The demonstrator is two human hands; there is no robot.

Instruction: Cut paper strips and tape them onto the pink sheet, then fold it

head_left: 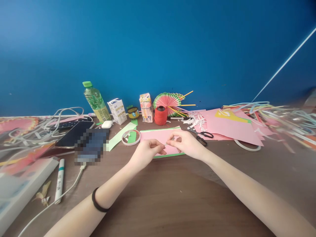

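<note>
A pink sheet of paper point(154, 135) lies on a green sheet on the brown table point(172, 194). My left hand point(145, 154) rests on its near edge with fingers curled in a pinch. My right hand point(185, 143) pinches at the same spot from the right, fingertips almost touching the left ones. What sits between the fingertips is too small to make out. A roll of tape point(130, 137) lies just left of the pink sheet. Black scissors point(203, 136) lie just right of my right hand.
At the back stand a green-capped bottle point(95, 101), two small cartons point(118, 111), a red thread spool point(161, 116) and a folded paper fan point(168, 100). Phones, cables and a marker point(59, 180) crowd the left. Pink sheets point(229, 128) and paper strips point(276, 118) cover the right.
</note>
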